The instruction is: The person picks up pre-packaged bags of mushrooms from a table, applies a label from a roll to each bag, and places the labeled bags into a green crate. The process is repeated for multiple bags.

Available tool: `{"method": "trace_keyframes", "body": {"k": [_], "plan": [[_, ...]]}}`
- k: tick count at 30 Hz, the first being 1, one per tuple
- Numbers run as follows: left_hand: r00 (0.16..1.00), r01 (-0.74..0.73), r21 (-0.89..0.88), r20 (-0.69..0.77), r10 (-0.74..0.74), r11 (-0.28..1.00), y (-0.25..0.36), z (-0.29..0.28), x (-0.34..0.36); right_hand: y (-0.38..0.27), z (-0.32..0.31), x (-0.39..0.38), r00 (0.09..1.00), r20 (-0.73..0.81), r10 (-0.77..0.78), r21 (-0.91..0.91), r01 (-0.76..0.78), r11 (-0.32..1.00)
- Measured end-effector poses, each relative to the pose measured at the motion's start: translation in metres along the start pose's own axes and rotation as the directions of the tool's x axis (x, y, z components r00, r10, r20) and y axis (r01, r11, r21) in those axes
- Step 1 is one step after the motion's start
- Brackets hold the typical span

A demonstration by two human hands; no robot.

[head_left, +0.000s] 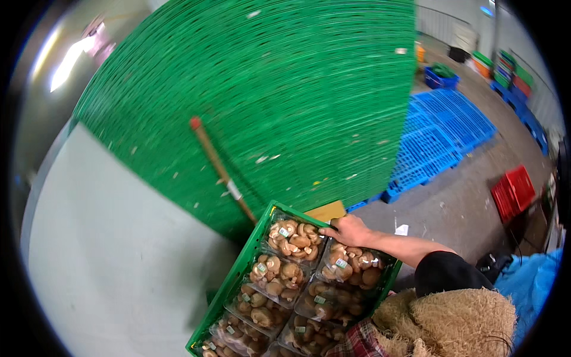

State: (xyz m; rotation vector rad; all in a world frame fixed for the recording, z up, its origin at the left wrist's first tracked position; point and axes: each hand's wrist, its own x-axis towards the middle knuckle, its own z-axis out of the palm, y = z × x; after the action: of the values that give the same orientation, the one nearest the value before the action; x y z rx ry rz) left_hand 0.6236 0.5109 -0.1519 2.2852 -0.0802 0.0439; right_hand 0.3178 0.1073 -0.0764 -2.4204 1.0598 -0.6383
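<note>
My right hand [351, 231] grips the far end rim of a green plastic crate [237, 278], its bare forearm coming in from the right out of a black sleeve. Inside the crate lie several clear-wrapped packs of brown mushrooms [297, 239], each with a small pale label. The crate is tilted across the view, and the lower edge of the picture cuts off its near end. My left hand does not show; a red plaid sleeve or cloth [364, 340] lies against the crate near a fuzzy tan garment [458, 315].
A tall, blurred stack of green plastic [285, 107] rises ahead, with a red-tipped wooden stick [215, 160] leaning against it. Left is a smooth pale grey surface [107, 238]. Blue pallets [440, 128], a red crate [513, 193] and a blue tub [441, 78] stand right.
</note>
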Motion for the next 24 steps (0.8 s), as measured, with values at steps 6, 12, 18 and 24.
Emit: {"method": "trace_keyframes", "body": {"k": [6, 12, 18, 24], "plan": [[0.964, -0.154, -0.058, 0.21, 0.163, 0.986, -0.014, 0.027, 0.163, -0.092, 0.013, -0.057, 0.918, -0.216, 0.332, -0.122, -0.363, 0.924], [0.843, -0.367, -0.264, 0.309, 0.439, 0.892, -0.043, 0.098, 0.33, -0.178, 0.093, -0.102, 0.664, -0.526, 0.531, -0.082, -0.661, 0.746], [0.5, -0.572, -0.343, 0.574, 0.648, 0.745, 0.061, 0.258, 0.341, -0.178, 0.139, -0.147, 0.27, -0.802, 0.533, 0.085, -0.831, 0.55], [0.206, -0.716, -0.391, 0.673, 0.71, 0.578, 0.199, 0.388, 0.283, -0.177, 0.155, -0.171, 0.019, -0.919, 0.394, 0.149, -0.907, 0.393]]}}
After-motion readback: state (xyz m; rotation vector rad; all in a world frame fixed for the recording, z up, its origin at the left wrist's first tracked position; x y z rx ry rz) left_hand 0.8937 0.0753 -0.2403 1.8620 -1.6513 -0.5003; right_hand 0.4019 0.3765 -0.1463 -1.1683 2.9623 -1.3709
